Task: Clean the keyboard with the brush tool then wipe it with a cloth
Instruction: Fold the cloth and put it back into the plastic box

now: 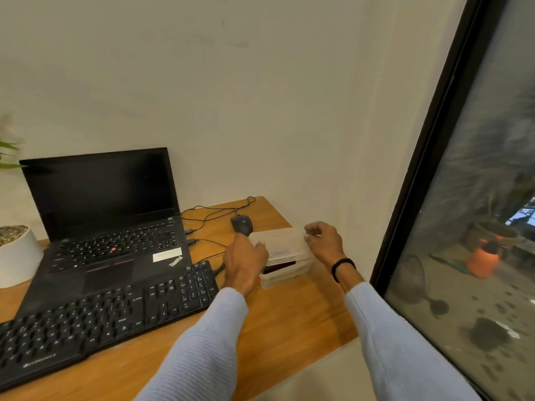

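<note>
A black external keyboard (98,316) lies at the front left of the wooden desk (289,328), in front of an open black laptop (110,221). At the desk's far right stands a clear plastic box (285,257) with dark items inside. My left hand (246,263) holds the box's left end, thumb on the lid's edge. At the right end of the lid, my right hand (322,243) grips with curled fingers. The lid (279,240) looks slightly raised. No brush or cloth is visible; the box contents are blurred.
A black wired mouse (241,224) sits just behind the box, its cable looping toward the laptop. A white planter (16,256) stands at the far left. The wall is close behind, and a dark-framed window (428,157) borders the right side.
</note>
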